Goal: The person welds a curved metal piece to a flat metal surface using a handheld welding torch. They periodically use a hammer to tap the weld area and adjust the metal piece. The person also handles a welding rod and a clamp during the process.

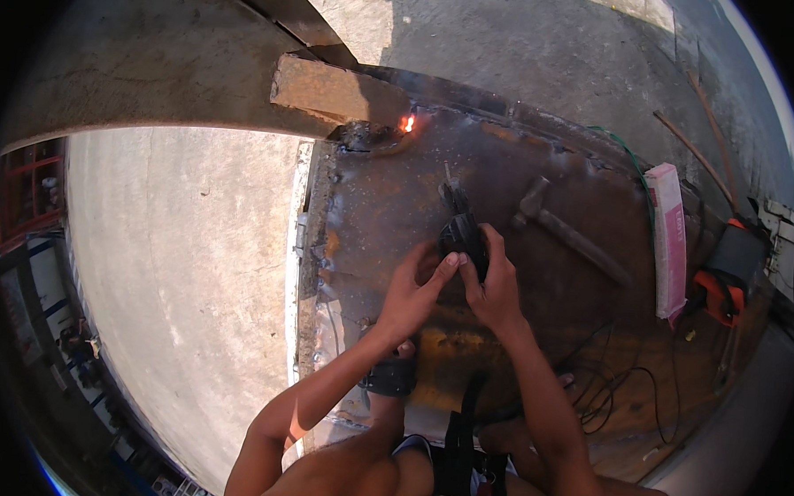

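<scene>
In front of me, over a rusty steel plate (390, 203), I hold a black welding electrode holder (461, 231) with a short thin rod at its tip pointing away. My left hand (416, 289) closes on its near left side. My right hand (496, 283) is wrapped round the right side, and the two thumbs meet at the near end. Beyond the tip, a red-hot spot (408, 123) glows beside a rusty block (333, 90) at the plate's far edge. To the right of my hands a hammer (575, 238) lies on the plate.
A pink and white box (667, 242) lies at the right, next to an orange and black machine (728, 271). Dark cable (617, 391) coils near my right forearm. A large steel beam (174, 70) spans the far left. Concrete floor (185, 239) lies beyond the plate's left edge.
</scene>
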Tool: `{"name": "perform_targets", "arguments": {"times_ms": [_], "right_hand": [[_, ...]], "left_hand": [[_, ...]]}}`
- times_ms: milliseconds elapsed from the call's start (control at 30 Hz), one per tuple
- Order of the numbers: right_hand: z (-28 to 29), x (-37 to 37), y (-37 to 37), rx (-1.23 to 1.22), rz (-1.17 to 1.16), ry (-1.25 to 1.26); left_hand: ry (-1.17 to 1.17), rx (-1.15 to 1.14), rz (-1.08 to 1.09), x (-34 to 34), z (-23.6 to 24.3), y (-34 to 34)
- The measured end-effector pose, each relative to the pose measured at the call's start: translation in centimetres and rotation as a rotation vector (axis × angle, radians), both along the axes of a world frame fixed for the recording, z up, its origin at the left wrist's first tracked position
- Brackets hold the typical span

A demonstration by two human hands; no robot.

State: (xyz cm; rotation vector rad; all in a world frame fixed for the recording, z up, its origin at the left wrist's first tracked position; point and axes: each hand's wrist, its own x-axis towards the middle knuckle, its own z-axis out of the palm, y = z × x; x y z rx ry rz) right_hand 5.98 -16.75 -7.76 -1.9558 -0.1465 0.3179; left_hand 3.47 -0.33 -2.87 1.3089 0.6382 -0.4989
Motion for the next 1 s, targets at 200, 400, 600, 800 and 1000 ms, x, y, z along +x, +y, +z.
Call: {"name": "perform_targets", "arguments": {"times_ms": [200, 400, 600, 800, 1000], "right_hand": [[0.5, -1.1, -0.4, -0.049, 0.11, -0.039], [4.8, 2.8, -5.7, -0.273, 0.334, -0.124], [10.3, 6.2, -11.1, -0.438, 0.429, -0.043], [19.2, 6.4, -14.6, -0.653, 0.436, 0.155], [22.3, 8.9, -15.7, -0.824, 0.486, 0.055]], "left_hand": [[0.014, -0.033, -0.075, -1.5, -1.1, 1.0], [-0.079, -0.113, -0.251, -2.1, -0.5, 0.5], [-0.109, -0.07, -0.409, -1.6, 0.4, 2.6], [-0.156, -0.079, -0.47, -0.7, -0.7, 2.4], [-0.245, 0.007, -0.486, 1.1, 1.7, 5.3]]}}
